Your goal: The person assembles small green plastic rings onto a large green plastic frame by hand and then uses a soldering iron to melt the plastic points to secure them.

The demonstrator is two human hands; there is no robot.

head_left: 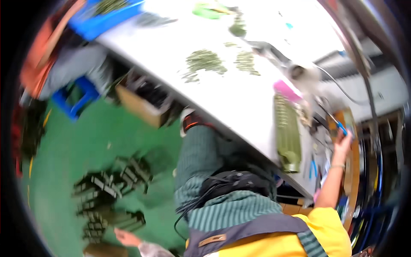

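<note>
While the view is tilting hard and blurring, the person is sitting at a long white table (222, 98), with legs in striped green trousers (201, 158) and a yellow top (321, 231) filling the lower middle. The right hand (342, 143) is raised at the far right end of the table, fingers closed around a small blue-handled tool (341, 127) — the tool is sticking up out of the fist, above the cluttered table edge. The left hand (126, 237) is hanging low at the bottom edge, over the green floor (72, 145), just beside a stack of dark metal parts (109, 188); its fingers are looking loosely curled, but whether it is holding anything cannot be told — too blurred.

On the table, a long olive-green tray (287, 132) is lying near the right hand, with a pink block (286, 91) at its far end. Piles of small green pieces (205, 62) are lying scattered mid-table. A blue crate (100, 17) is sitting at the table's far left corner. A cardboard box (139, 105) is standing under the table, and a blue stool (77, 96) is standing on the floor to the left. Another person in orange (43, 51) is sitting by the crate.
</note>
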